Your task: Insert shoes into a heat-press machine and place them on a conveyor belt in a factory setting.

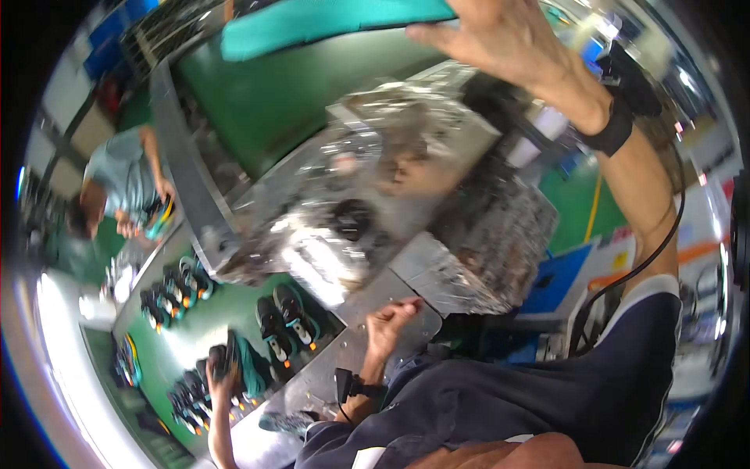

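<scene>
Right hand (500, 35), top of frame, grasping teal sole (328, 19); keep it level. Left hand (388, 322), lower centre, clenched on metal machine (367, 195) edge; brace steady.

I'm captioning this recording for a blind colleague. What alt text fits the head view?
The person's right hand reaches up to a teal shoe sole above a shiny metal machine, while the left hand rests on its metal ledge. Pairs of dark shoes sit on a green conveyor.

Probably a shoe factory: conveyor belt (234, 305) with shoes (285, 316), metal machine (375, 180).
</scene>
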`<state>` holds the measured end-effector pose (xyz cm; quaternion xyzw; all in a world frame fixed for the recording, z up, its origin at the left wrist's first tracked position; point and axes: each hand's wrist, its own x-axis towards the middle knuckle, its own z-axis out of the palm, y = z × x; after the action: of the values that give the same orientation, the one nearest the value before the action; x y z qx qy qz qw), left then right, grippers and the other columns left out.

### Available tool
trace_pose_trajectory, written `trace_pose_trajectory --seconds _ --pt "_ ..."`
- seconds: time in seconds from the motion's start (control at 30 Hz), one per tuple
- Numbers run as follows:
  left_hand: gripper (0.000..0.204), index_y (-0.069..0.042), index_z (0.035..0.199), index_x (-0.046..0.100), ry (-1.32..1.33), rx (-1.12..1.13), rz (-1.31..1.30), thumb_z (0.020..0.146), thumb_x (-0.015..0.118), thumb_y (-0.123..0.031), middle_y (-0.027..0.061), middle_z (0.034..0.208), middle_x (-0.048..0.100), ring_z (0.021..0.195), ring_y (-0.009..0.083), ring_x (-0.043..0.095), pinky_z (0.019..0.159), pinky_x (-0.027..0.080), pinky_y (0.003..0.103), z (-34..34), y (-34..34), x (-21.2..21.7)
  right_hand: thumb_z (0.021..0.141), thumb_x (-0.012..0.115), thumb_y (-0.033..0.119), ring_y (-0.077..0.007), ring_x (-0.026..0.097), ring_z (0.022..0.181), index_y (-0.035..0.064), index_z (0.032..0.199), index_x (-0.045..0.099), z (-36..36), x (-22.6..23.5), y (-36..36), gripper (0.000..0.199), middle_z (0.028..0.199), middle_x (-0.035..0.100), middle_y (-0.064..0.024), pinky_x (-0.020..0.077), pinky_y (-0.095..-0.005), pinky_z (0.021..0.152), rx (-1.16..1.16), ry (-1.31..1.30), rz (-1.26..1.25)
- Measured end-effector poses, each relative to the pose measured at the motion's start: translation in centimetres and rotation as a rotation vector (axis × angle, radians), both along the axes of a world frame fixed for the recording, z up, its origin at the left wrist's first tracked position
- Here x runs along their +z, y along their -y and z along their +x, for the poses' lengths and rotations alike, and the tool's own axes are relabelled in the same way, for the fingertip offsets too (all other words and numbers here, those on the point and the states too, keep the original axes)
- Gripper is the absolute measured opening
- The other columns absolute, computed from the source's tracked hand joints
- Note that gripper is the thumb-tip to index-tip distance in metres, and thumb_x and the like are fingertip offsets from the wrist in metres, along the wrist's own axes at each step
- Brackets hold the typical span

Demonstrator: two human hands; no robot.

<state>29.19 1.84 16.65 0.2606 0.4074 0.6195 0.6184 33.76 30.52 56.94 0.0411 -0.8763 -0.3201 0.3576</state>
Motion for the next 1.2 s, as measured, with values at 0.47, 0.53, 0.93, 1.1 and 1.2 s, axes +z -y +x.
trace_pose_trajectory --seconds 0.47,0.53,0.93,1.1,1.2 --pt "0.086 0.011 0.139 0.032 0.429 -1.286 0.040 0.087 0.048 -0.056 0.0264 0.120 0.055 0.101 0.0303 0.059 0.086 0.049 0.036 24.0 -0.5 20.4 0.079 0.068 0.016 -0.0265 0.043 0.131 0.0160 0.129 0.048 39.0 -10.1 32.1 0.054 0.136 0.050 -0.0065 0.0246 -0.0550 0.112 -0.903 -0.183 -0.326" --pt "0.077 0.009 0.138 0.035 0.455 -1.243 0.178 0.090 0.045 -0.051 0.0243 0.122 0.054 0.103 0.0295 0.059 0.087 0.049 0.038 30.3 2.2 18.0 0.068 0.076 0.011 -0.0347 0.038 0.134 0.0103 0.135 0.044 44.1 -13.5 37.7 0.075 0.139 0.047 -0.0111 0.0255 -0.0527 0.113 -1.139 -0.333 -0.538" --pt "0.064 0.002 0.146 0.029 -0.224 -1.335 0.721 0.094 0.061 -0.017 0.0124 0.132 0.051 0.115 0.0176 0.052 0.099 0.040 0.030 57.9 18.3 14.5 0.069 0.077 0.004 -0.0156 0.059 0.098 -0.0009 0.124 0.052 58.7 -28.4 61.6 0.061 0.109 0.063 -0.0089 0.0488 -0.0302 0.088 -0.719 -2.306 -0.848" --pt "0.066 0.004 0.144 0.031 -0.300 -1.707 0.527 0.095 0.058 -0.031 0.0220 0.142 0.043 0.127 0.0256 0.047 0.103 0.040 0.033 70.3 22.1 11.3 0.071 0.077 0.007 -0.0159 0.059 0.086 -0.0046 0.121 0.053 64.3 -32.3 72.2 0.057 0.101 0.063 -0.0070 0.0483 -0.0290 0.082 -0.961 -2.476 -0.484" --pt "0.063 0.008 0.134 0.044 -0.341 -1.658 0.534 0.091 0.063 -0.035 0.0204 0.130 0.054 0.116 0.0217 0.056 0.095 0.046 0.032 80.1 25.2 7.0 0.070 0.075 0.007 -0.0173 0.057 0.095 0.0003 0.125 0.053 65.3 -31.2 76.3 0.060 0.110 0.060 -0.0087 0.0472 -0.0297 0.086 -1.063 -2.445 -0.268"
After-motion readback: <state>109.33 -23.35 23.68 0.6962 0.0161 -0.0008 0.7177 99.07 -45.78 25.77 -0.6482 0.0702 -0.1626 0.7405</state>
